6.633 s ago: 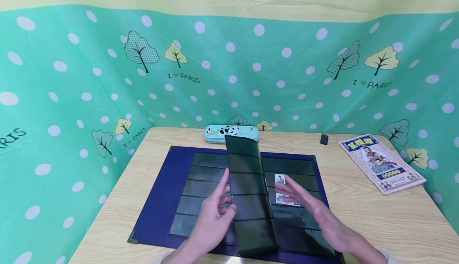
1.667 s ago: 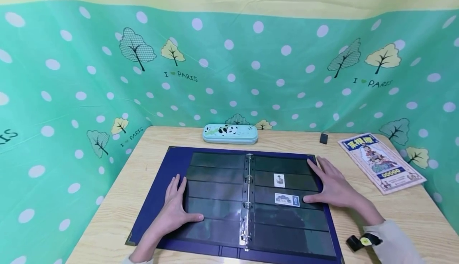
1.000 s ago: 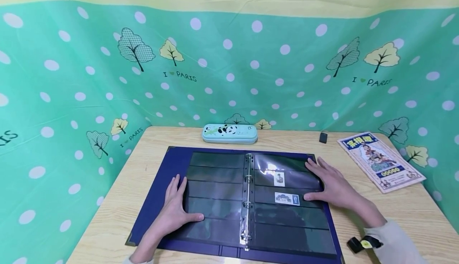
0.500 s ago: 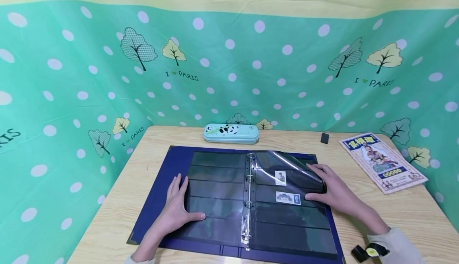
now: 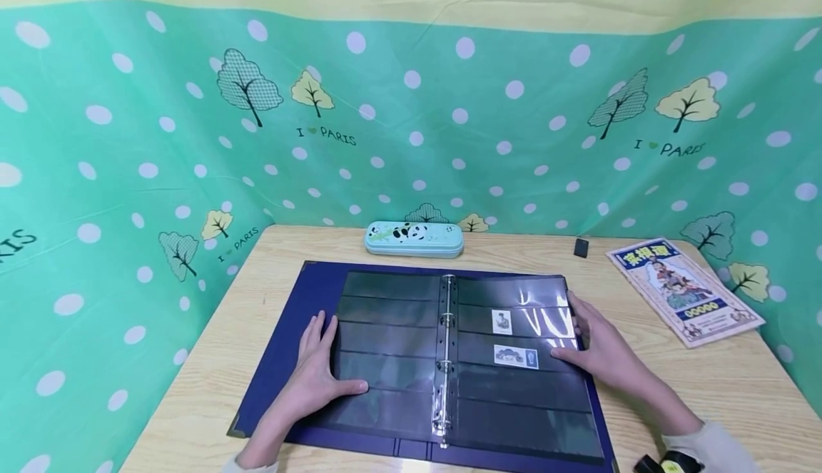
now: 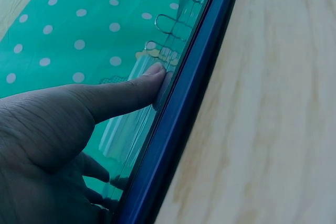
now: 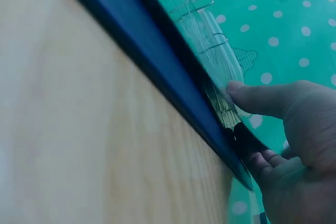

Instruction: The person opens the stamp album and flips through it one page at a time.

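Note:
An open blue stamp album (image 5: 282,359) with a metal ring spine lies on the table, black pocket pages on both sides. Two stamps show in the right page (image 5: 520,391): an upright one (image 5: 501,322) and, below it, a wide one (image 5: 516,357). My right hand (image 5: 606,352) holds that page's outer edge, thumb on top and fingers beneath; in the right wrist view the edge (image 7: 249,137) bends up at the fingers. My left hand (image 5: 313,369) rests spread on the left page (image 5: 388,337), thumb straight across its lower pocket.
Behind the album stands a light blue panda pencil case (image 5: 414,239). A small black object (image 5: 581,247) and a colourful printed booklet (image 5: 683,291) lie at the back right. A green dotted cloth (image 5: 411,123) hangs around the table (image 5: 212,366).
A page was turned over earlier, and both hands then settled on the spread. Just now the right page's lifted upper corner has come down, and the right hand has shifted outward to its edge.

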Tool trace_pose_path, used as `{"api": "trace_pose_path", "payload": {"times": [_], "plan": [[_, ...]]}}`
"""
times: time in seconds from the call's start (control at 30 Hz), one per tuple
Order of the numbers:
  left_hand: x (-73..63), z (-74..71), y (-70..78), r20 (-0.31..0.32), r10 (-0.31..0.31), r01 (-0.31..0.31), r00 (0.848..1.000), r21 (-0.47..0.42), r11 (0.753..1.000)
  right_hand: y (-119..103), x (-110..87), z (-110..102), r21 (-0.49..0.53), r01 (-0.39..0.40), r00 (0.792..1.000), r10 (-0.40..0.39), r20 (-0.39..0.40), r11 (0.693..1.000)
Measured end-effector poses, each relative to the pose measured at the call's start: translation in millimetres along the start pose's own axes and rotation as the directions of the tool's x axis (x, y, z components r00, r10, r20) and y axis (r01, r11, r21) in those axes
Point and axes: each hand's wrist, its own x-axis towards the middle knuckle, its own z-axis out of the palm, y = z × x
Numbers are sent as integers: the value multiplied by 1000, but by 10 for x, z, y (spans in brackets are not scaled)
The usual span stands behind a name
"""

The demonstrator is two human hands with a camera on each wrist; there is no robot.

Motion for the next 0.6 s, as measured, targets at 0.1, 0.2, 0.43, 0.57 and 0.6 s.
{"api": "trace_pose_path", "payload": {"times": [0.1,0.2,0.43,0.57,0.6], "plan": [[-14,-9,14,5,-7,7,1000,5,1000,-5,-58,-4,0,17,1000,-17,-15,1000],[-13,0,6,-2,-3,3,1000,1,1000,14,-119,-25,41,39,999,-38,-32,998],[4,40,-43,-40,31,-31,999,-1,1000,79,-262,-102,250,137,990,-125,-65,958],[5,7,15,-2,-20,20,1000,4,1000,120,-347,-107,297,196,980,-183,-72,934],[3,-8,43,12,-40,40,999,14,999,123,-366,-107,309,209,978,-197,-70,928]]}}
